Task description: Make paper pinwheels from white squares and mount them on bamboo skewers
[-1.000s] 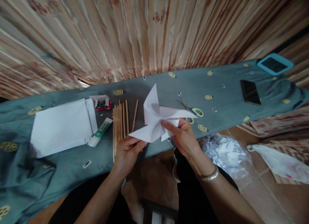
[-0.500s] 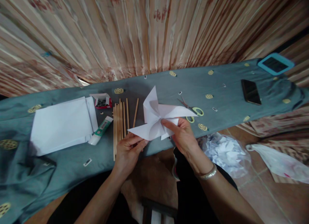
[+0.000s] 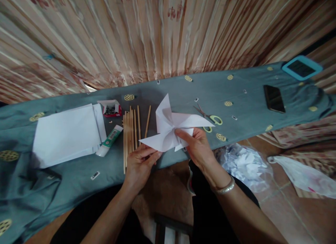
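A white paper pinwheel point(image 3: 165, 140) is held up between both hands over the front edge of the table. My right hand point(image 3: 201, 146) pinches it, the thumb pressing at the folded centre and the fingers hidden behind the paper. My left hand point(image 3: 140, 165) is closed on the pinwheel's lower left corner between thumb and fingers. Left of the pinwheel lie several thin wooden sticks point(image 3: 128, 135) in a row. Scissors with light green handles point(image 3: 215, 120) lie partly open just beyond its right blade.
A stack of white paper point(image 3: 67, 135), a green-and-white glue stick point(image 3: 110, 140) and a small open box of metal pins point(image 3: 112, 109) are at left. A phone point(image 3: 274, 98) and a blue-framed device point(image 3: 302, 68) lie at right. A plastic bag of crumpled paper point(image 3: 245, 167) is on the floor.
The view has shifted very slightly. Both hands keep the same hold on the pinwheel, and nothing else has visibly moved.
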A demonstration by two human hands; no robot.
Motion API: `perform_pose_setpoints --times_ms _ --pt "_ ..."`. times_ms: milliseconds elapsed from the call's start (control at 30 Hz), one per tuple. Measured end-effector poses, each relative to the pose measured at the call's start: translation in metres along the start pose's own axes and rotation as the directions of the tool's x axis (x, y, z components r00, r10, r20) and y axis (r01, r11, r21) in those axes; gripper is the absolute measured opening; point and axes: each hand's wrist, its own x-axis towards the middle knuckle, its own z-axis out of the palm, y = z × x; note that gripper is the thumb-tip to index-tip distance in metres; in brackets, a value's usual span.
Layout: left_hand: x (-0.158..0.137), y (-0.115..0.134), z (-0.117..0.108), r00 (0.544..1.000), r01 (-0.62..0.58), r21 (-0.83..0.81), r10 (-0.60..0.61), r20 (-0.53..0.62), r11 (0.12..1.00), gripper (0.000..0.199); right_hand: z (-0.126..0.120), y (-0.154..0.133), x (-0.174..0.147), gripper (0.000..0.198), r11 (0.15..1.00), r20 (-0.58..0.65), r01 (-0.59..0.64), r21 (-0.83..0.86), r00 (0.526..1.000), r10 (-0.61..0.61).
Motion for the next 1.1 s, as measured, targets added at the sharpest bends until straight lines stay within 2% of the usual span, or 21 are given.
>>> perform_pose_setpoints --times_ms 133,633,1100 --pt "0.001 -0.002 0.001 1.000 0.005 -0.005 -0.005 -0.010 1.000 0.009 0.000 0.001 0.002 0.026 0.999 -0.008 -0.030 0.026 1.000 0.030" --pt "0.002 0.004 0.002 0.998 0.063 -0.003 -0.063 -0.011 0.998 0.016 0.003 0.000 0.001 0.026 0.999 0.012 -0.011 0.036 1.000 0.011" --pt "-0.001 -0.012 0.006 0.987 0.162 -0.088 -0.161 0.022 0.983 0.018 0.005 0.004 0.003 0.026 0.999 -0.035 -0.023 0.043 0.999 0.025"
